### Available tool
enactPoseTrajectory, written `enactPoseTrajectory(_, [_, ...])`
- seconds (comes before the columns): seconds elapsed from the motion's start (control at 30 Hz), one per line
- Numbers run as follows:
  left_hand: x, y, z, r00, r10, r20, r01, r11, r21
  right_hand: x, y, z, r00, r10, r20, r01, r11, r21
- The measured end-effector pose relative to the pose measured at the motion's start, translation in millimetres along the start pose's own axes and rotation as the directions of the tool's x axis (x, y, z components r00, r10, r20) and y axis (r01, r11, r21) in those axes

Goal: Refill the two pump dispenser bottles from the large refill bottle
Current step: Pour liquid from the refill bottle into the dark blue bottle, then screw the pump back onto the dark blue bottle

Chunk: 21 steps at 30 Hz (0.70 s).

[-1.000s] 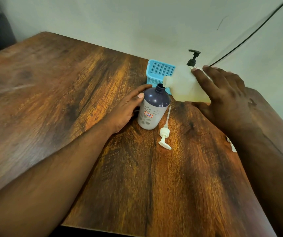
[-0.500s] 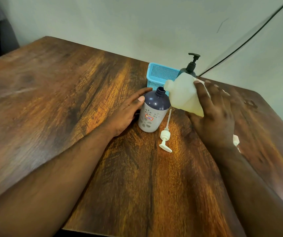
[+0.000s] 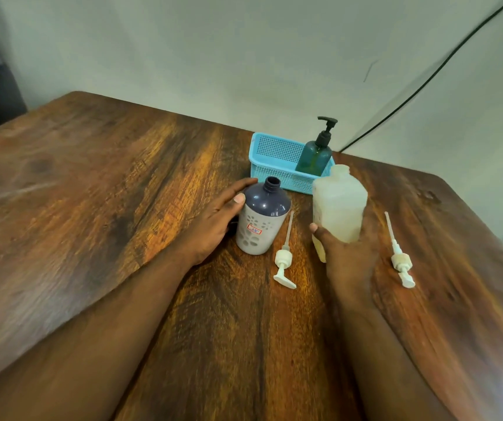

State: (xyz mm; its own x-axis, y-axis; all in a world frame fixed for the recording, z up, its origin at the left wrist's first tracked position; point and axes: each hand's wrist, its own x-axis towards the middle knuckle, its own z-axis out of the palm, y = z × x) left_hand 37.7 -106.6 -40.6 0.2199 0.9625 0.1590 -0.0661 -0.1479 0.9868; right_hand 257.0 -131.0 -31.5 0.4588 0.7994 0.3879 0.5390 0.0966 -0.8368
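The left hand point(image 3: 213, 226) curls round the side of the grey bottle point(image 3: 259, 220), thumb on its dark shoulder, steadying it upright with its neck open. The right hand point(image 3: 347, 253) has its grip wrapped round the lower part of the large refill bottle point(image 3: 339, 202), which stands about upright at the grey bottle's 3 o'clock, uncapped; whether its base touches the desk point(image 3: 92, 192) I cannot tell.

The main risk looks like a spill. Both necks are open, so a knock from either forearm could tip a bottle. The grey bottle's mouth is narrow, and a fast pour would likely run down its side and make both grips slick. One pump point(image 3: 285, 262) lies at the grey bottle's 5 o'clock, another pump point(image 3: 400, 262) at the refill bottle's 4 o'clock; a sleeve-less arm sweeping back could roll either away.

A green bottle point(image 3: 314, 156), pump on, stands in a blue basket point(image 3: 274, 159) at 12 o'clock.

The desk is dark, streaked wood, set against a pale wall point(image 3: 244, 56) with a black cable point(image 3: 426, 83) running up it.
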Motion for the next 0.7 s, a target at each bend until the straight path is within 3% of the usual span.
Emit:
enactPoseTrajectory(0.2, [1.8, -3.8, -0.4, 1.0, -0.009, 0.002, 0.009, 1.0, 0.013, 11.8, 14.3, -1.8, 0.973, 0.22, -0.074, -0.201, 0.959, 0.201])
enactPoseTrajectory(0.47, [-1.2, -3.7, 0.6, 0.998, 0.047, 0.036, -0.049, 0.997, 0.066, 4.9, 13.5, -1.9, 0.984, 0.163, -0.07, -0.152, 0.978, 0.145])
enactPoseTrajectory(0.6, [-4.5, -3.3, 1.1, 0.995, 0.08, 0.06, -0.083, 0.995, 0.062, -8.7, 14.7, -13.9, 0.961, 0.272, 0.044, -0.275, 0.938, 0.21])
enactPoseTrajectory(0.7, [-2.6, -5.5, -0.4, 0.996, 0.065, 0.057, -0.068, 0.996, 0.057, -31.3, 16.7, -26.6, 0.939, 0.343, 0.038, -0.34, 0.902, 0.266])
